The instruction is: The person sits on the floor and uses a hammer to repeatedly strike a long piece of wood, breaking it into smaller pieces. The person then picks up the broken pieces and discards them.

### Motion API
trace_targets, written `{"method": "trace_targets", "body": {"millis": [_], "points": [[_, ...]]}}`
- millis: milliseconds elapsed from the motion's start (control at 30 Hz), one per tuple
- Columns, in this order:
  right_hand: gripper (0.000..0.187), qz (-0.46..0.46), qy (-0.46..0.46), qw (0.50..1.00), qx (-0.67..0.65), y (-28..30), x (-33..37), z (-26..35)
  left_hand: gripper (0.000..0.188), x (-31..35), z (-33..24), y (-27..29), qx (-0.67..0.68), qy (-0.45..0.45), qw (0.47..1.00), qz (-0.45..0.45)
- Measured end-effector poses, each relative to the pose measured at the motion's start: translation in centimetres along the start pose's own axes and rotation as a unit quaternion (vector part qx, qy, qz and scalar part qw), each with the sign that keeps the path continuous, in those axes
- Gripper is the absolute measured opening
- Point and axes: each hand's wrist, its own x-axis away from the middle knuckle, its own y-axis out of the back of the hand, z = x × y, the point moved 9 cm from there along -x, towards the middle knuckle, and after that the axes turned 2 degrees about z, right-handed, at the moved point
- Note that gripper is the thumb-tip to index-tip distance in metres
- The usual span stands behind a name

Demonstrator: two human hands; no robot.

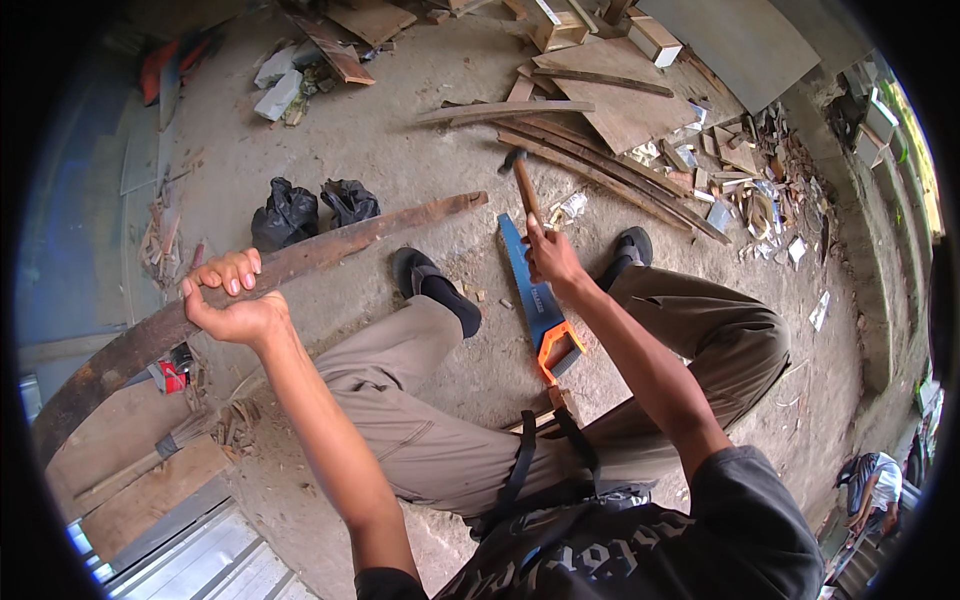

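Your left hand [235, 298] has its grip curled around a long, weathered wooden plank [385, 228], which slants from the lower left edge of the view up toward the middle, passing just in front of two black plastic bags [285, 215]. Your right hand [550, 255] has a narrow grip, wrapped around the wooden handle of a hammer [526, 188], whose dark head points away from you toward a pile of loose boards [600, 165]; how high the hammer is above the floor [400, 155] you cannot tell from this view. Below that hand, a handsaw [535, 290] with a blue blade and an orange and black handle lies on the floor between your legs, its handle nearer to you and its blade tip between your two dark shoes [418, 275]. To the right of the boards, wood scraps and litter [750, 190] are strewn beside a concrete step [850, 220]. At the far lower right, well apart from you, another person [875, 490] bends forward.
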Motion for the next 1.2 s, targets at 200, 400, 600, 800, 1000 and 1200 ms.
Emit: {"method": "trace_targets", "body": {"millis": [200, 400, 600, 800, 1000, 1200], "points": [[0.056, -0.071, 0.175, 0.974, -0.123, -0.7, -0.1, 7.5, 0.032, 0.3, -0.5, -0.4, 0.012, 0.002, 1.0, 0.009], [0.062, -0.077, 0.065, 0.989, 0.111, -3.4, -0.3, -3.7, 0.031, 0.6, 0.8, -0.6, 0.018, 0.008, 1.0, -0.012], [0.061, -0.132, 0.141, 0.98, 0.036, -2.2, -0.5, 1.0, 0.029, 1.1, 0.2, -0.9, 0.008, 0.004, 1.0, -0.002], [0.057, -0.142, 0.195, 0.97, 0.034, -3.7, 0.1, 2.3, 0.028, 0.7, 0.1, -1.2, 0.008, 0.005, 1.0, -0.004], [0.068, -0.129, 0.112, 0.961, 0.215, -1.3, -3.7, -3.4, 0.028, 1.8, 0.8, -4.7, 0.012, -0.015, 0.995, 0.096], [0.055, -0.112, 0.244, 0.962, -0.042, -2.0, 0.3, 8.3, 0.028, 1.1, 0.0, -2.2, -0.004, -0.006, 1.0, 0.014]]}}
